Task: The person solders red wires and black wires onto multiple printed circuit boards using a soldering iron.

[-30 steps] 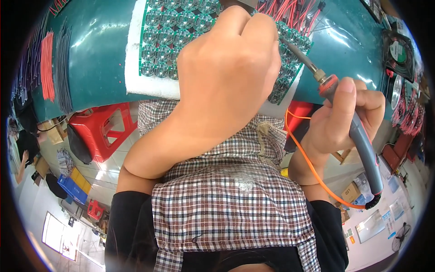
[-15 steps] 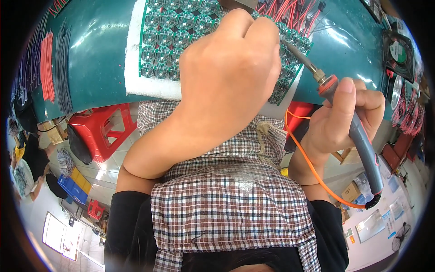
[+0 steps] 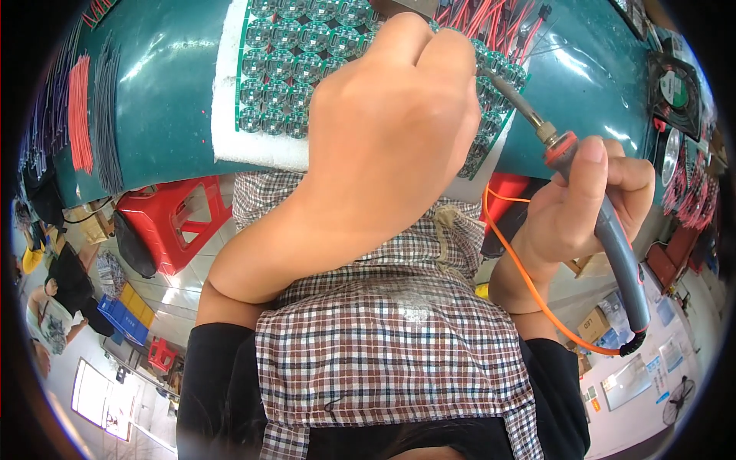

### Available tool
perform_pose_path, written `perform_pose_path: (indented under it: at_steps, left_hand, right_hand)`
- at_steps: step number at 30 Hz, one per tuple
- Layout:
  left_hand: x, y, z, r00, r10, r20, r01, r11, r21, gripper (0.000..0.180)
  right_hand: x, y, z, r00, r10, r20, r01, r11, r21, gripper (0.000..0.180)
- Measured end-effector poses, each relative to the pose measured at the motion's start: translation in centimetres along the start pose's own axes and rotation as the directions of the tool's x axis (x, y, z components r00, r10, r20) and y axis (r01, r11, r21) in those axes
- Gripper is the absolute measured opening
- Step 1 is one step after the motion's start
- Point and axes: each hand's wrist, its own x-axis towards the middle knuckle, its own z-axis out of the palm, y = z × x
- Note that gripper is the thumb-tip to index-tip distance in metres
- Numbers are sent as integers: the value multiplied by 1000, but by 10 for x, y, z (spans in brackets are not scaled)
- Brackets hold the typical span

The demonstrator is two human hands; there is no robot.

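Right grip (image 3: 563,218) closed round soldering iron (image 3: 626,272), left grip (image 3: 391,115), hold impossible to tell, blocks circuit boards (image 3: 308,66) near red wires (image 3: 494,27)

- Circuit-board panel (image 3: 268,69): on foam sheet (image 3: 228,92), on workbench (image 3: 169,84).
- Left hand (image 3: 392,115): over panel.
- Right hand (image 3: 560,215), with soldering iron (image 3: 613,238): right of panel.
- Wire bundles (image 3: 105,119): far left; cooling fan (image 3: 675,88): far right.
- Stool (image 3: 149,211): lower left, near workbench's edge.

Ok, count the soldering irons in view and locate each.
1. The soldering iron is in the right hand, its metal shaft slanting toward the green circuit boards beside the left hand. Another could be hidden behind that hand.
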Motion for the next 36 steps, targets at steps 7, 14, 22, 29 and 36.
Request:
perform_pose_path:
  at_steps: [7,14,22,29,36]
  left_hand:
    - [0,-1,1,1000,10,4,-10,1000,18,10]
    - [1,-4,4,999,41,1,-41,999,14,11]
    - [-4,-5,-16,1000,-6,-15,7,997,75,9]
    - [-4,-11,-16,998,-2,-70,8,997,78,11]
    - [-2,-9,-12,998,-26,-61,31,997,73,12]
  right_hand:
    - [0,2,1,1000,2,-2,-2,999,-36,28]
    - [-2,1,4,1000,15,-24,-16,999,-34,28]
    - [2,-1,-2,1000,-11,-24,11,1000,13,29]
    - [0,-6,9,998,16,61,-17,1000,7,29]
    - [2,0,14,998,-20,60,21,1000,-17,30]
